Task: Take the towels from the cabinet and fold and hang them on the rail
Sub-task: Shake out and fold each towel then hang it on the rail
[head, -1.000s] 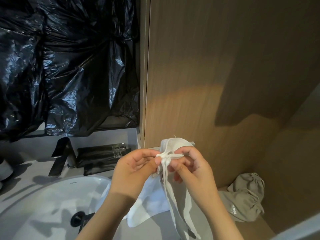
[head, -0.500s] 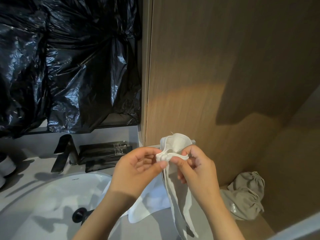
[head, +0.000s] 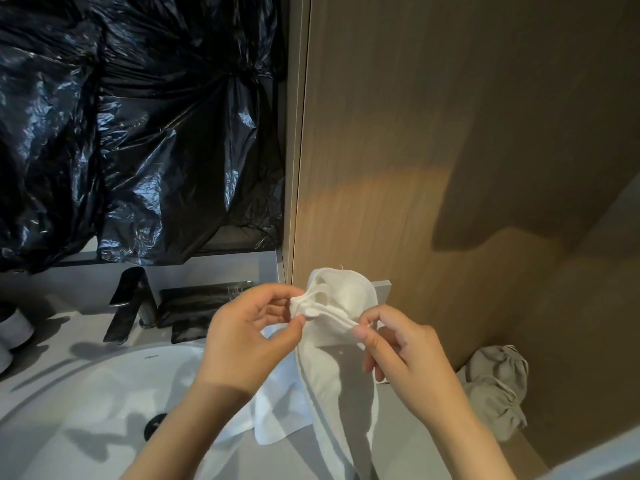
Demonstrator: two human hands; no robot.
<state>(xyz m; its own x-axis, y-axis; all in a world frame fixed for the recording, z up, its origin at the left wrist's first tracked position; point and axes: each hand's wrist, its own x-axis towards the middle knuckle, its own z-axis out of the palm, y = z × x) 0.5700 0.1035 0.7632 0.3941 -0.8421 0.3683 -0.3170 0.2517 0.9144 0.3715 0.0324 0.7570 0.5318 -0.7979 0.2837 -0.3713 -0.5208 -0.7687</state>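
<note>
A white towel (head: pixel 341 368) hangs bunched between my two hands above the counter, in front of the wooden cabinet wall. My left hand (head: pixel 242 341) pinches the gathered top edge with thumb and fingers. My right hand (head: pixel 405 362) pinches the same edge a little to the right and lower. The rest of the towel trails down, and a flap (head: pixel 277 410) lies over the rim of the basin. No rail is in view.
A white basin (head: pixel 86 410) with a dark drain fills the lower left. A black tap (head: pixel 130 303) and a dark tray (head: pixel 201 303) stand behind it. Black plastic sheeting (head: pixel 138 126) covers the wall above. A grey-beige drawstring bag (head: pixel 495 386) lies at the right by the wooden panel (head: pixel 450 133).
My hands have drawn apart along the towel's top edge; the right hand slid right and lower, stretching the edge between them. The view has shifted slightly.
</note>
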